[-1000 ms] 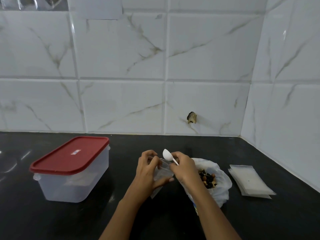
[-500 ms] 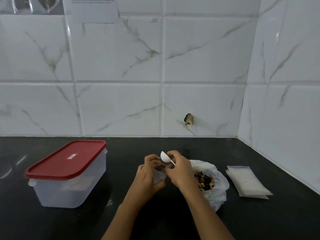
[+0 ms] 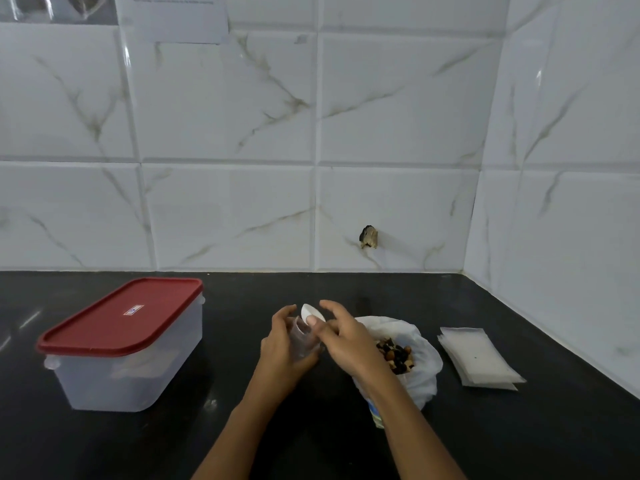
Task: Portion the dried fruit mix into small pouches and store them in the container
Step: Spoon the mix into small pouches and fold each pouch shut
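Left hand [image 3: 282, 344]: fingers [image 3: 286, 312] curl round a small clear pouch [image 3: 304, 336] with the thumb low on the near side. The pouch is held upright, mouth up. Something dark shows inside it, too blurred to name. Right hand [image 3: 348, 339]: the thumb [image 3: 313, 321] pins a white spoon [image 3: 307, 310] against the other fingers, and the index finger is lifted and loosely bent above it, not touching. The spoon bowl sits right at the pouch mouth and its handle is hidden under the hand. Cannot tell if the bowl is loaded.

The hands are close together, meeting at the pouch. Both forearms enter from the bottom edge and converge. The right forearm passes over the near-left edge of a white bag [image 3: 424, 368], which is open with fruit mix [image 3: 396, 355] visible inside, just right of the hands.

A stack [image 3: 479, 358] of flat pouches lies on the black counter [image 3: 242, 306], right of the bag and apart from it. The container [image 3: 131, 375] sits well left of the hands with its red lid [image 3: 117, 318] on. A white tile wall [image 3: 398, 116] runs behind and along the right.
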`<state>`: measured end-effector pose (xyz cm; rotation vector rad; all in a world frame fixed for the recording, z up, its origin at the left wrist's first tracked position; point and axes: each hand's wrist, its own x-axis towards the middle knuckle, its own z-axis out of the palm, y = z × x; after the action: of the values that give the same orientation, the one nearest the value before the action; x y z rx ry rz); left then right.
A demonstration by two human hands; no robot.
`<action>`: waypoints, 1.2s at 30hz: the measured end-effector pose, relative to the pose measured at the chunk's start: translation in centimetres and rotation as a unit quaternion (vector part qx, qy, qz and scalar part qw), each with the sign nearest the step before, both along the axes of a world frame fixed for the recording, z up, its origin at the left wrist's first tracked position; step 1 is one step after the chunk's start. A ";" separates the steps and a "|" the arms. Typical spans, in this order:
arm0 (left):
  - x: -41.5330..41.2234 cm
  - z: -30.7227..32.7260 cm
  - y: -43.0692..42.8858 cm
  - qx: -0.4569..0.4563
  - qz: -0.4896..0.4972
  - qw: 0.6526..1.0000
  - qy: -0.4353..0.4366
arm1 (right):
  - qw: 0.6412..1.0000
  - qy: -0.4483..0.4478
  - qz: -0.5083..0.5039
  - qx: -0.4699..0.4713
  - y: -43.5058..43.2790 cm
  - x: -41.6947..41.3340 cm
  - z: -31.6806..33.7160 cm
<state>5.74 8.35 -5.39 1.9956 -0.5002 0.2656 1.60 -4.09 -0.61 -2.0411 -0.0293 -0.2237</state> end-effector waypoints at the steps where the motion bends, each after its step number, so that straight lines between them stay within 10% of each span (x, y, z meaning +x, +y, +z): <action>1: -0.1 0.0 0.0 -0.002 -0.005 1.000 0.003 | 1.000 -0.002 -0.003 0.004 0.1 -0.2 0.0; 8: -0.7 -0.4 -1.2 0.061 -0.014 0.998 0.014 | 0.994 -0.017 -0.097 0.048 -3.2 -2.0 0.9; 24: -3.4 -0.3 -3.7 0.051 -0.058 0.997 -0.016 | 0.855 0.039 -0.209 -0.474 -7.1 -6.0 1.7; 30: -4.0 -0.3 -4.4 -0.006 -0.065 0.998 0.001 | 0.868 0.171 -0.153 -0.441 -7.4 -4.5 2.1; 36: -4.0 -0.4 -4.6 -0.024 -0.103 0.994 0.010 | 0.928 0.044 -0.207 -0.305 -8.6 -5.2 -0.2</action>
<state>1.74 3.71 -5.74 1.8815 -0.6745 0.1290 -3.59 -12.68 -0.80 -2.6644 0.4446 -0.4247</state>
